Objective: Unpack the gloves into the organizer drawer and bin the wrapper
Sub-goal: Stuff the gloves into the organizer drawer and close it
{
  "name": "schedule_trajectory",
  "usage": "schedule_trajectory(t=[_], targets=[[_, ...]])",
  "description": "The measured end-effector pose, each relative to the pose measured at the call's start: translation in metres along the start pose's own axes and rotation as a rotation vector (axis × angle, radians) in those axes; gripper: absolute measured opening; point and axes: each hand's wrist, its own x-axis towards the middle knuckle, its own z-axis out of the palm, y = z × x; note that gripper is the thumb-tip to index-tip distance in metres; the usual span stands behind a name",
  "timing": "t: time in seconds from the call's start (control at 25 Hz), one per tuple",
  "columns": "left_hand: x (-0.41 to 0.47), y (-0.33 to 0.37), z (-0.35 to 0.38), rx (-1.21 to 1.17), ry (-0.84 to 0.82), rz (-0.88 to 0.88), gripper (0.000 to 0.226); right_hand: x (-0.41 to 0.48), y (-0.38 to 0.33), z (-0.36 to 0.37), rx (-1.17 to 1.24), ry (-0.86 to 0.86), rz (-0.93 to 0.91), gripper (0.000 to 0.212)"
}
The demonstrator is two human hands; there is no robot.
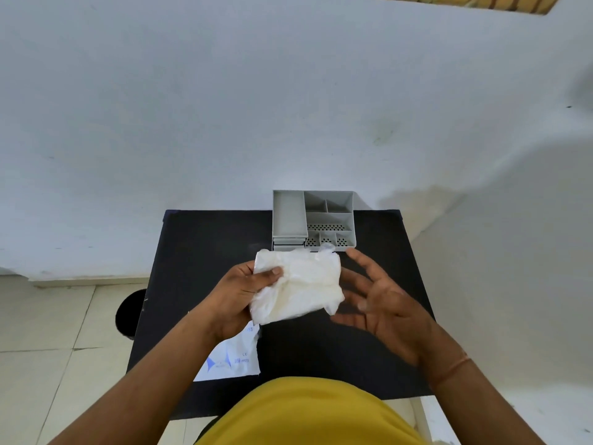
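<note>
Left hand [239,292] grips one glove bundle [296,284]; right hand [378,303] spread beside it.

I'm looking at a plain indoor room, which kind I can't tell: stained white wall [224,107], tiled floor [48,342], small black table [321,348].

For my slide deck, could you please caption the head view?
Left hand grips a bundle of gloves above the table, right hand open beside it, organizer behind.
</note>
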Motion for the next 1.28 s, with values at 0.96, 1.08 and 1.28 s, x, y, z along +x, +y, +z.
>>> schedule_trajectory(t=[0.96,1.08,1.28], targets=[[0.029,0.004,-0.014,0.241,-0.246,-0.119,0.08,0.004,0.007,0.049,0.173,0.28,0.024,0.048],[0.03,0.007,-0.016,0.253,-0.247,-0.129,0.064,0.008,0.006,0.062,0.062,0.346,0.04,0.053],[0.026,0.017,-0.023,0.282,-0.211,-0.129,0.054,0.021,0.017,0.074,-0.379,0.503,0.05,0.02]])
